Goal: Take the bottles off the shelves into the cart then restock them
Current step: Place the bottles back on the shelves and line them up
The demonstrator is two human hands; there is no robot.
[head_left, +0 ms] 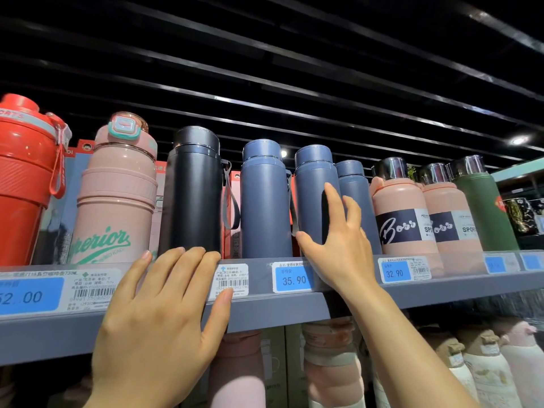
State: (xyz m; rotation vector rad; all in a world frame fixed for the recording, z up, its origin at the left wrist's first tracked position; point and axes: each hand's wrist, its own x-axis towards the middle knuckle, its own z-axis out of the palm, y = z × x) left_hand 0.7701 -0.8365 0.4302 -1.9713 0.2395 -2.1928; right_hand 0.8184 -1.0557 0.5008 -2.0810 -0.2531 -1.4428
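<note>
Right-hand grip (334, 234) round blue bottle (315, 195), its base hidden behind shelf edge (265, 310).

A shop: price tags (293, 279) line a shelf (294, 310) of bottles (265, 198).

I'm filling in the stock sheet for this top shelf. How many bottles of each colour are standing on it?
Red: 1
Pink: 3
Black: 1
Blue-grey: 3
Dark green: 1
Total: 9
</note>
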